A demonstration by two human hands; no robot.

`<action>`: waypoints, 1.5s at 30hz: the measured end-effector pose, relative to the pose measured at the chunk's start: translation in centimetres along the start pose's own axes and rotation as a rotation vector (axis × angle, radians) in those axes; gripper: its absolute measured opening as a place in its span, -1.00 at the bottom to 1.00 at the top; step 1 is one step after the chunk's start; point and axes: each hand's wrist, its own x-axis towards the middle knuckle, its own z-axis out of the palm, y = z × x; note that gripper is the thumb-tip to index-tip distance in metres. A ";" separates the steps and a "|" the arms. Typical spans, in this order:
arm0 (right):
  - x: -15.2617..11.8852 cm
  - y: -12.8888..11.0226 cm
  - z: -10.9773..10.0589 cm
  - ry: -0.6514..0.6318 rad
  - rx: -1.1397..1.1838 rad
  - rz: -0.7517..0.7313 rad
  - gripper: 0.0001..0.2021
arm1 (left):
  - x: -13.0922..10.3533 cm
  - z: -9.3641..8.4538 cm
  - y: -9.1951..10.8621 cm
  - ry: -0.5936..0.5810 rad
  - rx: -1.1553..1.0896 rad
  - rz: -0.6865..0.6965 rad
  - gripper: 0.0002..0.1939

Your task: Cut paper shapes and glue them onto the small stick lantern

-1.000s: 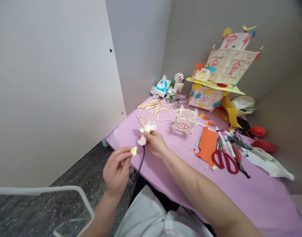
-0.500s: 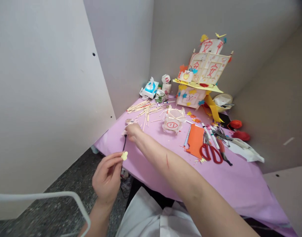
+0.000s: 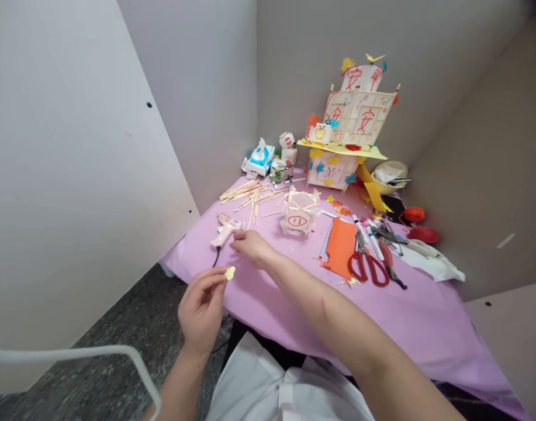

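Observation:
My left hand (image 3: pixel 203 299) pinches a small yellow paper cutout (image 3: pixel 230 273) over the near left edge of the pink-covered table. Beyond it a pale pink glue gun (image 3: pixel 224 231) lies on the cloth with its black cord running toward me. Just right of the glue gun is my right hand (image 3: pixel 249 244), apart from the gun's grip, its fingers bent together; whether anything small is between them cannot be made out. A small white paper lantern (image 3: pixel 300 211) with a stick frame and a red mark stands farther right.
Thin wooden sticks (image 3: pixel 254 196) lie behind the glue gun. Orange paper (image 3: pixel 340 245), red-handled scissors (image 3: pixel 367 270), markers and pliers lie to the right. A tall decorated paper lantern (image 3: pixel 359 120) stands at the back, near a tissue pack (image 3: pixel 260 156) and a bowl (image 3: pixel 388 178).
My right hand has come off the glue gun and moved right, leaving the gun lying in full view. My left hand has shifted slightly right with the yellow cutout.

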 end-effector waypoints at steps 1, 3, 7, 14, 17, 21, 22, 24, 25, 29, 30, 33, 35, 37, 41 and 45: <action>-1.2 0.2 -1.7 -0.014 -0.030 -0.032 -0.94 | -0.1 0.6 -0.1 -0.024 -0.027 -0.020 -0.89; -3.6 0.9 -5.8 0.059 -0.152 -0.089 -0.89 | -0.2 2.3 -0.1 -0.083 -0.109 -0.079 -0.93; -6.5 2.7 -13.3 0.255 -0.544 -0.099 -0.89 | 0.3 7.1 0.1 -0.194 -0.339 -0.264 -0.95; -6.1 5.2 -15.3 0.156 -0.741 -0.191 -0.89 | 0.7 11.1 -0.4 -0.244 -0.489 -0.484 -0.88; -5.7 5.6 -14.9 0.145 -0.782 -0.209 -0.89 | 0.5 10.8 -0.8 -0.254 -0.466 -0.505 -0.87; -5.6 5.7 -14.8 0.126 -0.865 -0.195 -0.89 | 0.5 10.6 -0.9 -0.273 -0.458 -0.515 -0.88; -5.6 5.7 -14.7 0.125 -0.893 -0.190 -0.89 | 0.5 10.6 -0.8 -0.277 -0.457 -0.517 -0.88; -5.6 5.6 -14.5 0.128 -0.954 -0.179 -0.89 | 0.6 10.7 -0.7 -0.282 -0.455 -0.523 -0.88; -5.7 5.6 -14.3 0.130 -0.986 -0.175 -0.89 | 0.6 10.7 -0.7 -0.285 -0.455 -0.526 -0.89; -5.9 5.6 -14.0 0.126 -1.095 -0.183 -0.89 | 0.5 10.6 -0.7 -0.298 -0.456 -0.533 -0.89; -6.0 5.7 -14.0 0.127 -1.110 -0.190 -0.89 | 0.5 10.6 -0.8 -0.304 -0.455 -0.535 -0.89; -6.2 5.7 -13.9 0.144 -1.130 -0.204 -0.88 | 0.4 10.7 -0.9 -0.322 -0.448 -0.543 -0.90; -6.5 5.4 -13.9 0.159 -1.127 -0.214 -0.88 | 0.4 10.7 -1.0 -0.334 -0.434 -0.538 -0.92; -7.0 4.7 -13.9 0.164 -1.120 -0.247 -0.88 | 0.2 10.8 -1.1 -0.357 -0.411 -0.510 -0.94; -8.6 2.6 -13.6 0.118 -1.146 -0.366 -0.89 | 0.0 10.7 -1.0 -0.438 -0.326 -0.385 -0.92; -10.0 1.4 -13.5 0.098 -1.193 -0.481 -0.87 | -0.2 10.6 -0.7 -0.472 -0.263 -0.350 -0.91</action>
